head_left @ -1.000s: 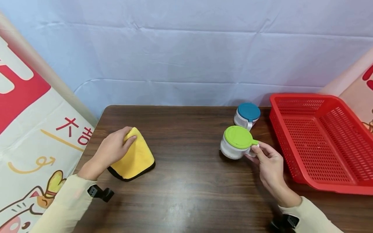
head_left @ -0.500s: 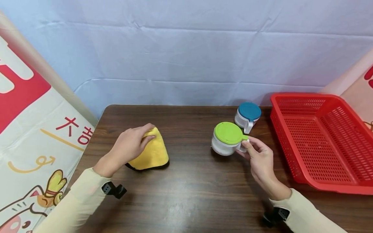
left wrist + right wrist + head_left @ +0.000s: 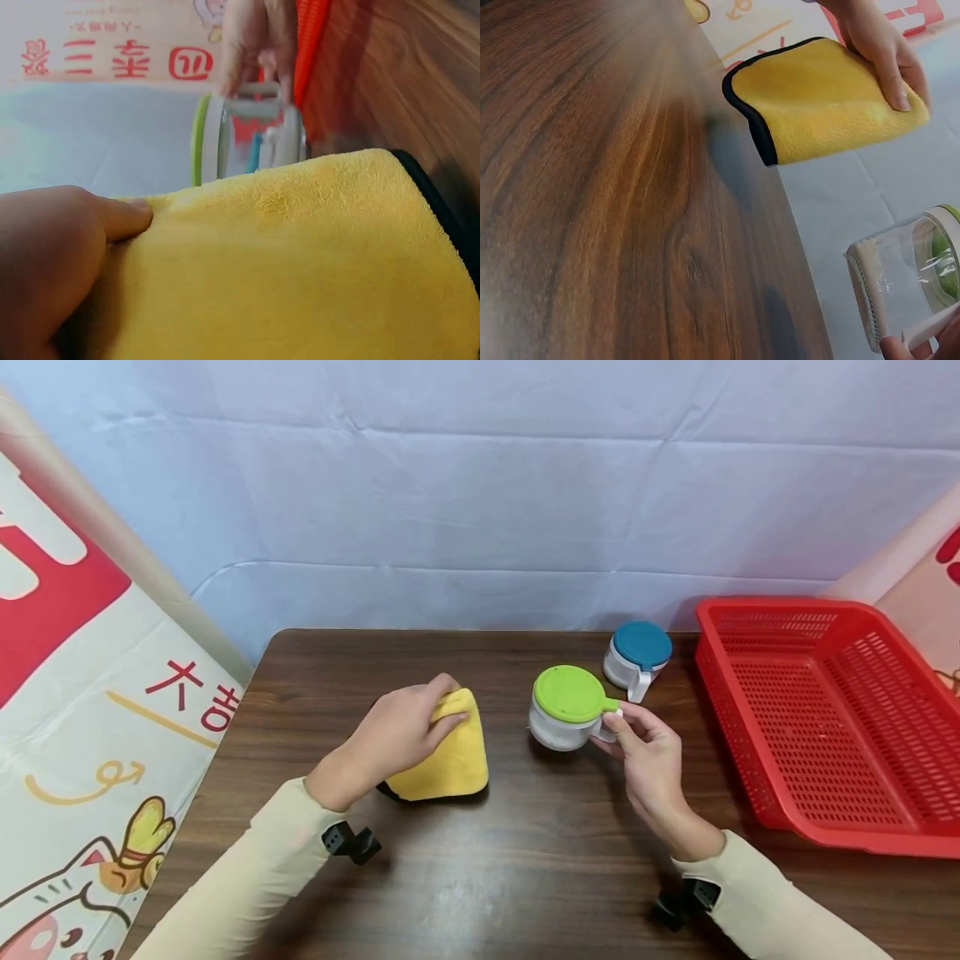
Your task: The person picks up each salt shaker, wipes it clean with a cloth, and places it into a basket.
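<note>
My left hand [image 3: 392,733] pinches a folded yellow cloth [image 3: 450,760] with black edging by its upper part, thumb on the near side. In the right wrist view the cloth [image 3: 817,97] hangs above the tabletop. My right hand [image 3: 651,760] grips the white handle of a clear jar [image 3: 557,728] with a green lid [image 3: 568,693]. The jar is held upright just right of the cloth, with a gap between them. Seen from the left wrist, the cloth [image 3: 300,262] covers the lower part of the jar [image 3: 255,139].
A similar jar with a blue lid [image 3: 642,645] stands near the table's back edge. To the right is a red perforated plastic basket [image 3: 780,793]. A pale cloth backdrop [image 3: 450,510] hangs behind the brown wooden table [image 3: 480,877]; a printed banner [image 3: 112,735] is at the left.
My left hand has carried the yellow cloth rightward, towards the jar. My right hand has brought the green-lidded jar left and slightly back, away from the blue-lidded one.
</note>
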Demonstrator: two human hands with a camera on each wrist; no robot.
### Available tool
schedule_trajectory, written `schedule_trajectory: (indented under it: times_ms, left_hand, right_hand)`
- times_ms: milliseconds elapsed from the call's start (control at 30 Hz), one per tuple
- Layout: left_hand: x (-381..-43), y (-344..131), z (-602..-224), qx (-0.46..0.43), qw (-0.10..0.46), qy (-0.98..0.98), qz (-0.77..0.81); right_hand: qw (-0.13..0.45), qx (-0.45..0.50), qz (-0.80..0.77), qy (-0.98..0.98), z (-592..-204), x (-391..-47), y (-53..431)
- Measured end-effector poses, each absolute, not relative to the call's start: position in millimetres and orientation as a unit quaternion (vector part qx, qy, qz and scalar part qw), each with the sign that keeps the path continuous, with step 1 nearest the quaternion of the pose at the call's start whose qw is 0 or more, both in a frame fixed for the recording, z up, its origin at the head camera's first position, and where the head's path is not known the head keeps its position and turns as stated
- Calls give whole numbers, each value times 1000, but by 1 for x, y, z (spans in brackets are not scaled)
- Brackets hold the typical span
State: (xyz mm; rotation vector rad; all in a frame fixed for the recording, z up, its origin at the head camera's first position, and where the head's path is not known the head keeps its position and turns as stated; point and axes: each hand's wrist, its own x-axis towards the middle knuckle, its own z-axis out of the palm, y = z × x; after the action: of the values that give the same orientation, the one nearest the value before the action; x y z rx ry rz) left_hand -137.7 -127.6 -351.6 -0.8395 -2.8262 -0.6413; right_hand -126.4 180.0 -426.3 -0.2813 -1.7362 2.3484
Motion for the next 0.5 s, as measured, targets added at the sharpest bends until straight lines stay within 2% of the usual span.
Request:
schedule_trajectory:
  times_ms: [233,500]
  left_hand:
    - [-134,-99,-348,-344,74,-905,-238]
    - [-131,-69,-346,-374,95,-901,-200]
  right_hand:
    - [107,-103,793,-591,-426,-128,173]
    - [96,-99,780,-611,-422,-129,161]
